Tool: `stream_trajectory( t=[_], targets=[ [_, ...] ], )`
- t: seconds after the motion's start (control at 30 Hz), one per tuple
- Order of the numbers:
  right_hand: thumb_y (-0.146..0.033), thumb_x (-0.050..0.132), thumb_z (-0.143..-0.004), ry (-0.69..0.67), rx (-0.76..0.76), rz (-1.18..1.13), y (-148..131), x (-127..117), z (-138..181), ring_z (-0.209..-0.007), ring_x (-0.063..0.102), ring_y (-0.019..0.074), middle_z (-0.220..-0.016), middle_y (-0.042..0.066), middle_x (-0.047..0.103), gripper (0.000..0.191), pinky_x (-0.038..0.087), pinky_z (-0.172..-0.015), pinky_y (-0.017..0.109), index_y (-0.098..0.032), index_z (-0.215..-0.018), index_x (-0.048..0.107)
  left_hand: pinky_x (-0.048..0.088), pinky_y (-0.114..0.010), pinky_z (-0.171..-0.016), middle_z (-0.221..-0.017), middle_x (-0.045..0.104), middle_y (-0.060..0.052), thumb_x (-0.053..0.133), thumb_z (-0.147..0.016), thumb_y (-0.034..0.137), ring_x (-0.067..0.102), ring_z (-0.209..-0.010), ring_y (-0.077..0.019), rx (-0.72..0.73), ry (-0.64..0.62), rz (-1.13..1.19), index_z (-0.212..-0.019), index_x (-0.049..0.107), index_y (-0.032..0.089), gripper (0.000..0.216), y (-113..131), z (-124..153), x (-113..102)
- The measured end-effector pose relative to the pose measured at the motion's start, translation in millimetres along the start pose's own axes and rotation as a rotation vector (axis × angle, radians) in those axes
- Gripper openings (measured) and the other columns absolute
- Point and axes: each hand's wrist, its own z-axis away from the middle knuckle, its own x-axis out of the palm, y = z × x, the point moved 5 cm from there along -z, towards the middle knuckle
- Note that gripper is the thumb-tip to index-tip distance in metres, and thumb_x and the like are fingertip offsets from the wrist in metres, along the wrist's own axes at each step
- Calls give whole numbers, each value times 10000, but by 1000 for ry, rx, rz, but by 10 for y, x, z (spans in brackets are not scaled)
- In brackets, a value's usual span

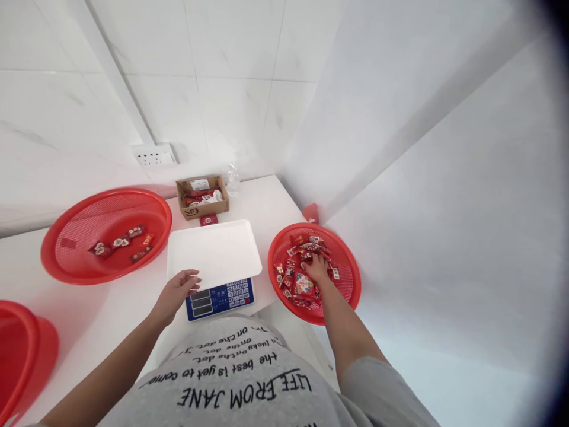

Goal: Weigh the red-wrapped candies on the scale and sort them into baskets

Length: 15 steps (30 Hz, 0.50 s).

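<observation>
My right hand (316,270) reaches into a round red plastic basket (352,284), its fingers apart on a heap of small red-wrapped packets (304,286), with nothing visibly gripped. The fingertips are partly hidden among the wrappers. My left hand (178,289) hovers at the front left corner of a digital scale, fingers loosely stretched out and holding nothing. The scale has a bare white weighing tray (216,252) and a blue keypad panel (221,299) with dark displays.
A wide red mesh basket (66,222) on the left holds several red-wrapped pieces. Another red tub (42,356) stands nearer. Behind the scale, an open cardboard box (205,209) contains red packets; a small red packet (208,220) lies before it. Walls border the back and right.
</observation>
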Motion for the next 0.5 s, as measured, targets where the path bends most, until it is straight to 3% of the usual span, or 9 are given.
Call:
stream_trajectory(
  t=[0.1, 0.23, 0.33, 0.4, 0.5],
  targets=[
    [-394, 505, -802, -65, -190, 44, -131, 132, 58, -1349, 235, 298, -1466, 141, 282, 598, 260, -1045, 437, -174, -1348, 399, 500, -337, -722, -848, 663, -64, 684, -576, 512, 631, -762, -193, -6, -10, -12, -917, 618, 168, 489, 2, 18, 55],
    [-351, 539, -790, -158, -436, 97, -401, 215, 141, -1228, 432, 245, -1314, 95, 511, 438, 338, -985, 332, -201, -1200, 560, 501, -332, -731, -855, 665, -61, 678, -589, 500, 631, -773, -192, -11, -29, -20, -917, 616, 174, 467, -11, -2, 140],
    [-298, 468, -832, -95, -442, 90, -513, 60, 23, -1146, 493, 227, -1227, 102, 572, 386, 339, -973, 321, -183, -1188, 562, 500, -330, -735, -861, 665, -61, 674, -595, 497, 633, -772, -190, -11, -32, -28, -921, 614, 177, 461, -14, -22, 200],
    [-276, 406, -858, 8, -415, 82, -564, -90, -102, -1211, 425, 242, -1292, 139, 507, 434, 291, -1013, 349, -141, -1262, 491, 500, -330, -734, -867, 666, -61, 668, -600, 502, 635, -776, -191, -9, -33, -36, -921, 615, 180, 458, -4, -19, 239],
    [-297, 466, -827, 133, -341, 89, -611, -233, -258, -1273, 335, 283, -1354, 148, 429, 502, 250, -1039, 407, -143, -1304, 437, 499, -328, -744, -867, 661, -54, 664, -601, 504, 634, -782, -187, -17, -31, -37, -918, 614, 182, 455, 14, 12, 287]
  ],
)
